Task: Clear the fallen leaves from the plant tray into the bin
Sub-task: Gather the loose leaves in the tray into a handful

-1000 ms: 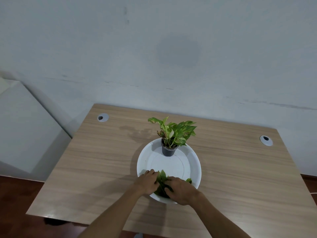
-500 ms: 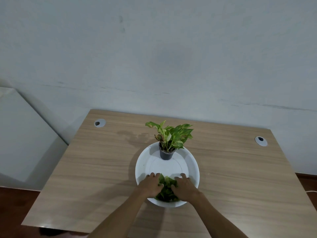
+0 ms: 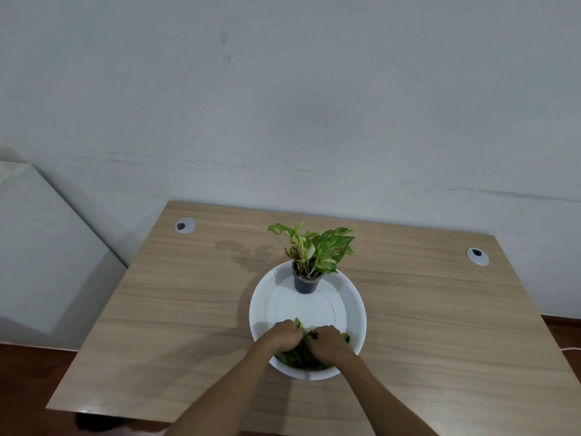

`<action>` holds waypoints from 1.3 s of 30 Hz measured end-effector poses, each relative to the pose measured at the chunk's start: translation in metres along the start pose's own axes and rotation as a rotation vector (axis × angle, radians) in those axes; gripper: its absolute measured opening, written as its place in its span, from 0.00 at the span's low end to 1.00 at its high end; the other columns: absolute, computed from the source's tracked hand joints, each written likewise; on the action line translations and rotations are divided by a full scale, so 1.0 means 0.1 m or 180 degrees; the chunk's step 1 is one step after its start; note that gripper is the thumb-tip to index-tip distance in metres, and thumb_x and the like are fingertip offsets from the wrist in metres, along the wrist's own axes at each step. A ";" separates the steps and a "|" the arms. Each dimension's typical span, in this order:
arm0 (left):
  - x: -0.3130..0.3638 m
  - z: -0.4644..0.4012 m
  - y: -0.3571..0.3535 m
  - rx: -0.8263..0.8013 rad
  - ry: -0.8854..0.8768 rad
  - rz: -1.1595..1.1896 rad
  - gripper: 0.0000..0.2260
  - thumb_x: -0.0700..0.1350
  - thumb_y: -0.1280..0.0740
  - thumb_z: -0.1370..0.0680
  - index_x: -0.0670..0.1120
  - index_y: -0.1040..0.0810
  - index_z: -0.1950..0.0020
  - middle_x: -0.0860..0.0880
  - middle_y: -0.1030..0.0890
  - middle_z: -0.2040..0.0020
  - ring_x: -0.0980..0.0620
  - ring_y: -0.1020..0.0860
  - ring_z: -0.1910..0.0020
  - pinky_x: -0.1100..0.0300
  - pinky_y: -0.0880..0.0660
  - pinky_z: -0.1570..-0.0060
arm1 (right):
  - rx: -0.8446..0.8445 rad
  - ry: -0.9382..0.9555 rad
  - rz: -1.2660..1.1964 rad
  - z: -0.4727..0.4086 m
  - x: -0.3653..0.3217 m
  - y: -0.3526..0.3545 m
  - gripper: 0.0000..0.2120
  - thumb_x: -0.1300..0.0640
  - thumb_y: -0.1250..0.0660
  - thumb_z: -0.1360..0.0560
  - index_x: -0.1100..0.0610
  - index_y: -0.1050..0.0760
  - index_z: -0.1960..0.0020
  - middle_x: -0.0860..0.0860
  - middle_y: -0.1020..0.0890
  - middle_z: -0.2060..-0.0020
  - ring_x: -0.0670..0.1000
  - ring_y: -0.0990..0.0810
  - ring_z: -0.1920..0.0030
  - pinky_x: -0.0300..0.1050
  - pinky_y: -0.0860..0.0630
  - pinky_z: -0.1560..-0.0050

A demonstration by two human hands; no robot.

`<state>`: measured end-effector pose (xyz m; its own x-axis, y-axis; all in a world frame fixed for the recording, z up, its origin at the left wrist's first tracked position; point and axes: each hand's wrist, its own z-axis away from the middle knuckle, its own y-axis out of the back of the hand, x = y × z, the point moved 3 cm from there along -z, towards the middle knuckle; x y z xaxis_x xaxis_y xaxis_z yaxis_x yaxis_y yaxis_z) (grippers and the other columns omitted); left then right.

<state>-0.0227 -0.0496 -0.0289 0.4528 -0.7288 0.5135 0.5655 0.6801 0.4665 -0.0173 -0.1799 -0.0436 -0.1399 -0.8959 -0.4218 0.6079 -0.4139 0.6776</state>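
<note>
Both hands gathering fallen leaves at the near edge of the plant tray.

The left hand (image 3: pixel 284 335) and right hand (image 3: pixel 328 341) meet knuckle to knuckle inside the white round tray (image 3: pixel 264 297), each with fingers curled down and closed around the pile of green leaves (image 3: pixel 300 357) (fingertips are hidden in the foliage, so the exact grip cannot be told). The leaves lie heaped against the tray's near wall, partly under both hands. A small black pot (image 3: pixel 305 283) with a variegated plant (image 3: pixel 314 247) stands upright at the tray's far side. The tray rests on a wood-grain desk (image 3: pixel 188 309) with two cable grommets, one at each far corner (image 3: pixel 185 225) (image 3: pixel 477 255).
</note>
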 end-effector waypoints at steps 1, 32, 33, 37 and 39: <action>0.00 0.00 -0.01 -0.0032 0.0037 0.0066 0.09 0.45 0.47 0.22 0.45 0.32 0.59 0.49 0.29 0.63 0.53 0.31 0.64 0.59 0.35 0.64 | 0.0003 -0.0010 -0.0120 0.02 -0.02 0.02 0.21 0.50 0.42 0.20 0.54 0.37 0.71 0.49 0.29 0.72 0.49 0.29 0.68 0.39 0.37 0.69; 0.22 0.19 0.07 0.0293 0.0237 0.2339 0.11 0.42 0.43 0.21 0.40 0.24 0.45 0.42 0.20 0.46 0.48 0.22 0.50 0.57 0.26 0.54 | -0.0264 -0.0098 -0.2807 -0.06 0.08 0.25 0.08 0.67 0.34 0.25 0.61 0.17 0.49 0.63 0.15 0.52 0.62 0.16 0.48 0.55 0.17 0.48; 0.24 0.22 0.08 0.0364 0.0167 0.2372 0.09 0.41 0.42 0.21 0.40 0.23 0.48 0.42 0.20 0.49 0.49 0.22 0.53 0.59 0.26 0.59 | -0.0254 -0.0071 -0.2838 -0.07 0.07 0.27 0.08 0.67 0.34 0.25 0.61 0.17 0.49 0.62 0.15 0.52 0.61 0.16 0.48 0.56 0.18 0.47; 0.24 0.24 0.07 0.0702 -0.0048 0.2427 0.06 0.39 0.37 0.23 0.42 0.20 0.54 0.42 0.18 0.54 0.48 0.20 0.55 0.59 0.24 0.59 | -0.0196 0.0032 -0.2875 -0.07 0.05 0.29 0.07 0.64 0.31 0.26 0.59 0.16 0.52 0.61 0.14 0.54 0.59 0.16 0.49 0.54 0.17 0.46; 0.21 0.24 0.05 0.0857 -0.0062 0.2407 0.06 0.40 0.34 0.24 0.43 0.18 0.51 0.42 0.16 0.52 0.46 0.18 0.52 0.56 0.23 0.55 | -0.0177 0.0081 -0.2923 -0.05 0.04 0.30 0.06 0.64 0.30 0.27 0.60 0.15 0.52 0.61 0.14 0.55 0.59 0.15 0.49 0.52 0.17 0.49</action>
<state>-0.0272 -0.0595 0.0017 0.6334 -0.0633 0.7712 -0.0763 0.9867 0.1437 0.0042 -0.1947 -0.0282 -0.5695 -0.2150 -0.7933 0.3033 -0.9520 0.0403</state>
